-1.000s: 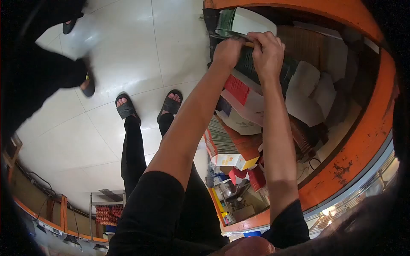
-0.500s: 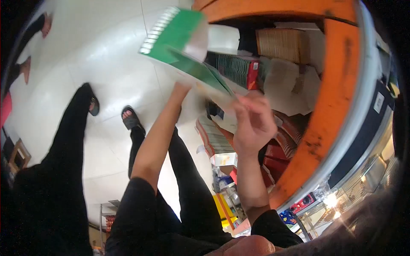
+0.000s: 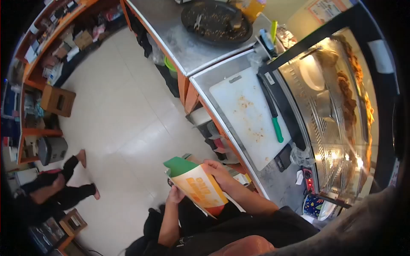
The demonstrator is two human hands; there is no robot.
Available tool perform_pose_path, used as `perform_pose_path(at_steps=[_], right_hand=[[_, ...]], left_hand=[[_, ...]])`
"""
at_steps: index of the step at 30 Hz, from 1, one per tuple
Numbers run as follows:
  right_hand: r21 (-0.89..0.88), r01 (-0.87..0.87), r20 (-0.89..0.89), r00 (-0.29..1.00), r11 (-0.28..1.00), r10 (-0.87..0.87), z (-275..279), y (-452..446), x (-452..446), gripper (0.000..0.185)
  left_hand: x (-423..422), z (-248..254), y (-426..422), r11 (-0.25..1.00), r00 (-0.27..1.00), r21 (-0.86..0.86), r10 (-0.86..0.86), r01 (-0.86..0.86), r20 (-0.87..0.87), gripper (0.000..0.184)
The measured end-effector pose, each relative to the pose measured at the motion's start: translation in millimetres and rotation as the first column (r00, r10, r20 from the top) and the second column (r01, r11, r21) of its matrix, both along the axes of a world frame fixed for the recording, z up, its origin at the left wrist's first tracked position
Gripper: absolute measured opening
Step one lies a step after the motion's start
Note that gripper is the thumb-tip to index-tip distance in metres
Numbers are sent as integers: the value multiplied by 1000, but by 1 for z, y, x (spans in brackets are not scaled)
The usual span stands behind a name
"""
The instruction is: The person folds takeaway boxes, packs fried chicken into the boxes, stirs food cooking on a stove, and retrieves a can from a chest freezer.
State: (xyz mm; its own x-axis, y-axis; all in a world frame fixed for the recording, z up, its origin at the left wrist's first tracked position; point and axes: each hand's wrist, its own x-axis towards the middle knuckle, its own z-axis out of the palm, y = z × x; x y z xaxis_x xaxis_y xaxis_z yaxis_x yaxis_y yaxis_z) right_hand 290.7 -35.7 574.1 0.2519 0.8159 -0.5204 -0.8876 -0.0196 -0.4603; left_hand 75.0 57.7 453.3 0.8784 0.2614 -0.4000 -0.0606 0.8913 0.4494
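A paper packet (image 3: pixel 198 187), white and yellow with orange print and a green inner side, is held in front of my body. My left hand (image 3: pixel 175 195) grips its lower left edge. On the upper right edge, the fingers of my right hand (image 3: pixel 217 171) are closed round the paper. The packet's green end points up and left. To the right of the hands is a counter with a white cutting board (image 3: pixel 245 115) bearing crumbs, and a green-handled knife (image 3: pixel 275 121) lies along the board's right side.
A lit glass display case (image 3: pixel 329 115) with food stands right of the board. A black pan (image 3: pixel 215 23) rests on the metal counter at the top. Another person (image 3: pixel 55 187) is at the lower left, near shelves and a wooden stool (image 3: pixel 58 100).
The view has lifted from the under-counter shelf to the countertop. My hands have drawn the green-and-white paper out from the shelf and brought it close to my body.
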Motion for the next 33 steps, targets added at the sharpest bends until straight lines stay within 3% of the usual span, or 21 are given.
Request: perform_pose_path(at_steps=[3, 9, 11, 14, 21, 27, 30, 32, 33], right_hand=[[98, -49, 1, 999, 994, 49, 36, 14, -1, 16], [-36, 4, 337, 941, 999, 8, 94, 59, -13, 18], [40, 23, 414, 909, 999, -37, 108, 75, -26, 16], [69, 39, 485, 872, 997, -68, 140, 101, -36, 13], [120, 87, 685, 714, 989, -146, 177, 127, -31, 11], [135, 296, 740, 605, 946, -295, 165, 116, 3, 10], [198, 563, 691, 501, 803, -521, 166, 99, 38, 10], [200, 665, 695, 422, 720, -583, 182, 80, 71, 13], [246, 718, 609, 409, 652, -680, 201, 78, 84, 12]], left_hand=[[-4, 10, 5, 995, 995, -41, 97, -95, 36, 97], [6, 54, 44, 949, 935, 36, 301, -313, 188, 93], [11, 59, 65, 937, 918, 30, 335, -349, 214, 91], [12, 77, 103, 970, 948, 49, 223, -240, 225, 93], [32, 105, 168, 974, 955, 84, 187, -211, 230, 92], [78, 94, 196, 972, 965, 161, 136, -174, 223, 96], [84, 107, 210, 919, 914, 12, 389, -393, 114, 95], [66, 81, 236, 884, 876, 0, 462, -467, 139, 92], [54, 71, 251, 865, 854, -4, 495, -501, 158, 90]])
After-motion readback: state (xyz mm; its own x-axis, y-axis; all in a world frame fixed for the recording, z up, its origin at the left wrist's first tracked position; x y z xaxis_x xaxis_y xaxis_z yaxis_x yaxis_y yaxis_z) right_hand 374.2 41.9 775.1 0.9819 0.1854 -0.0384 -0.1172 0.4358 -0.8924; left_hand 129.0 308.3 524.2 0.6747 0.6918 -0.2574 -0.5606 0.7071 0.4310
